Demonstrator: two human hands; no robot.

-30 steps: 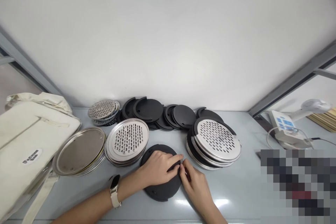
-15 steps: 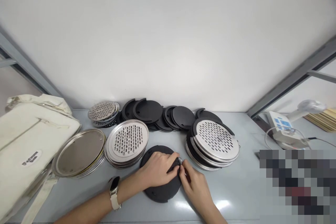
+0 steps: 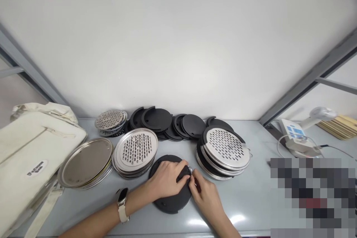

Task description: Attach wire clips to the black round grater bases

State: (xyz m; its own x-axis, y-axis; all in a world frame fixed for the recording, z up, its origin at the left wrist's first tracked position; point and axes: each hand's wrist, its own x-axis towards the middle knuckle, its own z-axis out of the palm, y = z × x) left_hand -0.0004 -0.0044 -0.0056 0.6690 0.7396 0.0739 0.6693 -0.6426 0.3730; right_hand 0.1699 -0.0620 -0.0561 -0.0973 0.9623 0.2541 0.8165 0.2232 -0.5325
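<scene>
A round black disc lies on the table in front of me. My left hand rests over its upper half, thumb and fingers closed on its right edge. A small metal ring sticks up at that edge, between my two hands. My right hand is closed in a pinch right against the ring; its fingertips are partly hidden. To the right stands a stack of round metal grater plates with black rims, a ring showing at its side. Another stack of grater plates is left of the disc.
Further left are a stack of plain metal discs and a cream bag. Small perforated plates and several black discs lie along the wall. A white device with a display stands at the right.
The view has shifted slightly. Both hands keep nearly the same place on the black disc and at the metal ring; nothing else has visibly moved.
</scene>
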